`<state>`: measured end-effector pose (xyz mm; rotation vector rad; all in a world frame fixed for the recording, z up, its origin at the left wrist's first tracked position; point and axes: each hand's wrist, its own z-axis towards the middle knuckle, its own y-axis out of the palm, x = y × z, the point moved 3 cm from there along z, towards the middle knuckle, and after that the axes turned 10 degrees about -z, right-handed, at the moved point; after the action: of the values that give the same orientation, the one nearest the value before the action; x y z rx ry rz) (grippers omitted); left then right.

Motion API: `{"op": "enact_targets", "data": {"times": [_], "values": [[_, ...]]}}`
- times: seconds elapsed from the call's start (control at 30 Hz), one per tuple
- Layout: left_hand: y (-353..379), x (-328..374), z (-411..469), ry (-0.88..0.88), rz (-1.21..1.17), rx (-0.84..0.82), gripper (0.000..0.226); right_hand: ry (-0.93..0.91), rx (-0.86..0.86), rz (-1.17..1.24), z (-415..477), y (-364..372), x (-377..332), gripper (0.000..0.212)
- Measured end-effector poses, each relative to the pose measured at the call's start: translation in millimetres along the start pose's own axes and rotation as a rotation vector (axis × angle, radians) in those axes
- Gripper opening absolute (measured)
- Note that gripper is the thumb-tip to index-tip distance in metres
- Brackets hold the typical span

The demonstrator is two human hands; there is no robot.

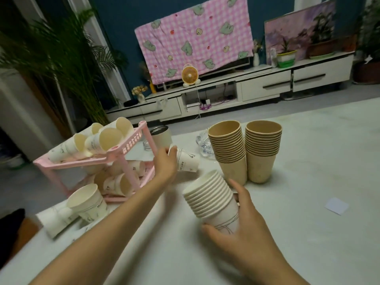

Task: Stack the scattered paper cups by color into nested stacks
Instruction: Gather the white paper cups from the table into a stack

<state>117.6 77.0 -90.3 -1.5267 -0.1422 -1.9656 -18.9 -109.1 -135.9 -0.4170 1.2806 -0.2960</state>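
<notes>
Left grip pinching loose white printed paper cup | right grip holding tilted white nested cup stack | likely needing base-first, square seating

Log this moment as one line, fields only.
left hand: grips single white cup | right hand: holds tilted white stack | left brown stack, right brown stack: upright on table | pink rack: loose white cups inside

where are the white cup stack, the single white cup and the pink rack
white cup stack (212, 202), head view, on its stacked rims
single white cup (188, 162), head view, on its printed side wall
pink rack (131, 144), head view, on its slotted top rim
</notes>
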Motion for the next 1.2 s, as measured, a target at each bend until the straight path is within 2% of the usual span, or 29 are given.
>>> {"op": "enact_targets", "data": {"times": [0.17, 0.27, 0.4, 0.5, 0.6, 0.67, 0.73, 0.8, 0.9, 1.0, 1.2], "values": [[-89.2, 75.2, -62.4, 0.414, -0.117, 0.199, 0.016, -0.045, 0.016, 0.012, -5.8, -4.0, -4.7, 0.072], [-95.8, 109.9, -95.7, 0.521, -0.138, 0.016, 0.020, -0.057, 0.013, 0.065, -11.3, -6.6, -9.6, 0.069], [-70.6, 89.7, -149.5, 0.519, -0.032, -0.289, 0.018, -0.079, -0.029, 0.097, -28.8, -6.1, -19.8, 0.066], [-57.1, 79.2, -179.5, 0.551, 0.009, -0.416, 0.025, -0.079, -0.029, 0.084, -46.1, -15.3, -24.8, 0.078], [-47.2, 89.7, -206.6, 0.784, 0.164, -0.524, 0.029, -0.097, -0.017, 0.032, -59.4, -30.3, -24.5, 0.083], [-41.7, 92.9, -217.5, 0.864, 0.242, -0.544, 0.030, -0.105, -0.001, -0.007, -63.0, -40.1, -22.8, 0.084], [-37.8, 92.1, -222.1, 0.791, 0.233, -0.500, 0.034, -0.093, 0.036, -0.040, -66.0, -54.6, -20.9, 0.081], [-32.1, 88.2, -222.1, 0.666, 0.199, -0.482, 0.047, -0.046, 0.104, -0.034, -64.9, -71.8, -17.6, 0.076], [-18.4, 79.2, -211.4, 0.371, 0.135, -0.494, 0.063, 0.039, 0.220, -0.005, -55.4, -99.1, -7.3, 0.075], [-4.6, 69.6, -187.8, 0.123, 0.035, -0.410, 0.070, 0.112, 0.314, 0.023, -40.7, -124.1, 7.8, 0.074], [25.0, 50.4, -123.1, -0.017, -0.068, -0.349, 0.088, 0.239, 0.396, 0.090, 13.8, -155.7, 46.8, 0.080]]}}
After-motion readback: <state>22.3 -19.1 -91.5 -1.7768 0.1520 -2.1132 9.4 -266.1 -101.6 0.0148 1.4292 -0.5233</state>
